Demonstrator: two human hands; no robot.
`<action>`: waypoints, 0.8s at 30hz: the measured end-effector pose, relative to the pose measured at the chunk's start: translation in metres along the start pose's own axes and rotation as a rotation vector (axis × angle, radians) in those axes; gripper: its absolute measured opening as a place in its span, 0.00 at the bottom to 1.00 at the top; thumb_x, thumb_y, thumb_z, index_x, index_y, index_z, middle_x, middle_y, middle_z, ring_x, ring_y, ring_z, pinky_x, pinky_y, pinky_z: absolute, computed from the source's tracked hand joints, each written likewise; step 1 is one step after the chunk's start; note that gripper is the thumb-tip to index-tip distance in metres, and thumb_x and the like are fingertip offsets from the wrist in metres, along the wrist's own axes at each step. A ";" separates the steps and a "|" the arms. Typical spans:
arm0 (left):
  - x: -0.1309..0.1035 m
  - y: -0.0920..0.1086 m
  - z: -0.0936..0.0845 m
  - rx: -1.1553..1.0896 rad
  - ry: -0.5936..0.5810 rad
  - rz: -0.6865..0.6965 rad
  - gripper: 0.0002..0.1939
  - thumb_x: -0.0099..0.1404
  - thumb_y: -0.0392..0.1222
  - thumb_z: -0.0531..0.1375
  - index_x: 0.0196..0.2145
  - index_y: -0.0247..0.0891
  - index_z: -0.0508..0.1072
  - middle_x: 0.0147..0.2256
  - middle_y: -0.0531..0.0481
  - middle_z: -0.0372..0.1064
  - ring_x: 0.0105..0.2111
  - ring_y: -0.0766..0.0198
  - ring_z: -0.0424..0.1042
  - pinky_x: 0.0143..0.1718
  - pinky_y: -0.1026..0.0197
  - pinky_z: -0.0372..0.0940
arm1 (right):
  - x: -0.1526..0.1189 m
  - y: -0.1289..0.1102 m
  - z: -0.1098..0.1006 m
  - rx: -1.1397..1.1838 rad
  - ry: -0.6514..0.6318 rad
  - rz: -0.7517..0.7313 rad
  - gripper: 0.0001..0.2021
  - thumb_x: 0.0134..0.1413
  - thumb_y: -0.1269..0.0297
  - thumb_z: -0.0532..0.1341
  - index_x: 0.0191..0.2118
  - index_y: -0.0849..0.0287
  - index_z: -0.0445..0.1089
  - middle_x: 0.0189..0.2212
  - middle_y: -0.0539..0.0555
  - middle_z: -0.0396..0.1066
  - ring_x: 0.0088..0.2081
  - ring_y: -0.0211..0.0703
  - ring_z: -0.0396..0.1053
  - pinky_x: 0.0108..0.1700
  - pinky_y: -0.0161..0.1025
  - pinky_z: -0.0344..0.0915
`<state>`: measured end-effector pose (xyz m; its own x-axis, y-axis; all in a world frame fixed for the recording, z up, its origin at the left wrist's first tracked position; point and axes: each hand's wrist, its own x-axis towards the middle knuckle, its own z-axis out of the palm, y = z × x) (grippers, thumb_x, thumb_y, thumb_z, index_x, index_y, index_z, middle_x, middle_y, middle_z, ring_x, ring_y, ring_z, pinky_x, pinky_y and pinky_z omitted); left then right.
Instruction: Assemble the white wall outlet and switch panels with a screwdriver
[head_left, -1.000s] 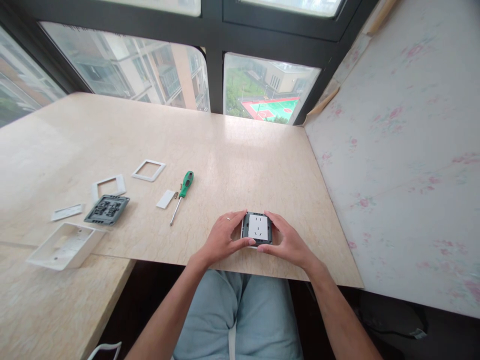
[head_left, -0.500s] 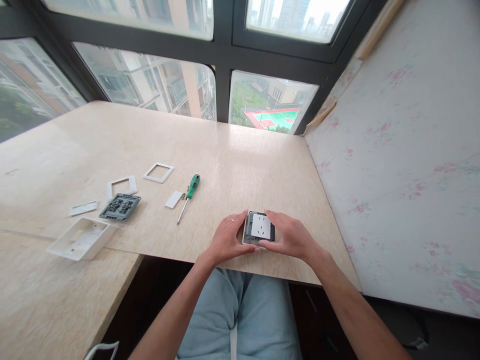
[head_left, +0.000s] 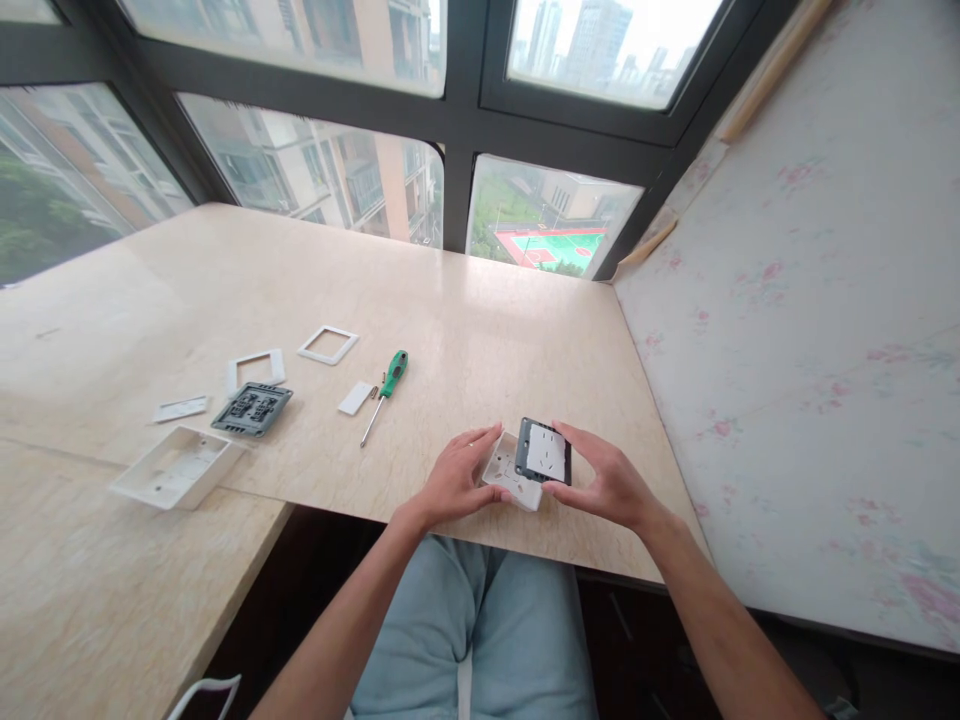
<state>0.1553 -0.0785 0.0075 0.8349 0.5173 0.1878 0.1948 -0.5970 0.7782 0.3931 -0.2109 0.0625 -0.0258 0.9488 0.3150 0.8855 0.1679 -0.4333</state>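
Note:
Near the table's front edge, my left hand [head_left: 461,478] grips a white socket back box [head_left: 499,462] by its left side, thumb along the near edge. My right hand [head_left: 604,475] holds a power socket [head_left: 545,452] with a white slotted face and dark grey frame, fingers at its far edge and thumb at its near edge. The socket is tilted and overlaps the right part of the box, so part of the box's inside is hidden. Screw holes show in the uncovered part of the box.
A green-handled screwdriver [head_left: 394,375] lies beside small screws [head_left: 374,392] and a white cover plate [head_left: 355,398]. Further left are two white frames [head_left: 328,345], a grey socket module [head_left: 253,409], a white strip [head_left: 181,409] and another back box [head_left: 177,467]. A papered wall [head_left: 795,350] bounds the right.
The socket has come away from its place over the box, moving right and tilting in my right hand. The box's inside now shows. The view has shifted slightly.

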 end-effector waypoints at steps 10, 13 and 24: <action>-0.005 -0.001 0.005 -0.131 0.150 -0.048 0.42 0.65 0.59 0.63 0.69 0.42 0.53 0.64 0.36 0.62 0.64 0.46 0.62 0.64 0.37 0.58 | 0.007 -0.001 0.008 -0.007 -0.094 -0.156 0.38 0.52 0.51 0.70 0.66 0.57 0.62 0.57 0.65 0.74 0.56 0.62 0.74 0.56 0.57 0.73; -0.005 0.004 0.009 0.040 0.103 -0.008 0.63 0.48 0.66 0.72 0.70 0.38 0.47 0.65 0.29 0.56 0.66 0.37 0.58 0.64 0.33 0.56 | 0.011 0.004 0.006 -0.023 -0.104 -0.168 0.39 0.52 0.51 0.70 0.67 0.59 0.61 0.58 0.67 0.73 0.56 0.63 0.74 0.56 0.59 0.73; -0.005 0.009 0.021 0.139 0.162 0.022 0.51 0.56 0.49 0.67 0.69 0.36 0.46 0.60 0.31 0.63 0.60 0.38 0.65 0.59 0.35 0.61 | 0.030 0.014 0.005 0.022 -0.218 -0.225 0.39 0.50 0.53 0.72 0.66 0.56 0.63 0.60 0.64 0.71 0.58 0.62 0.72 0.58 0.57 0.73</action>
<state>0.1640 -0.0996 0.0013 0.7486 0.5881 0.3062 0.2561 -0.6825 0.6846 0.4025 -0.1784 0.0617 -0.3213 0.9215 0.2181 0.8358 0.3842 -0.3923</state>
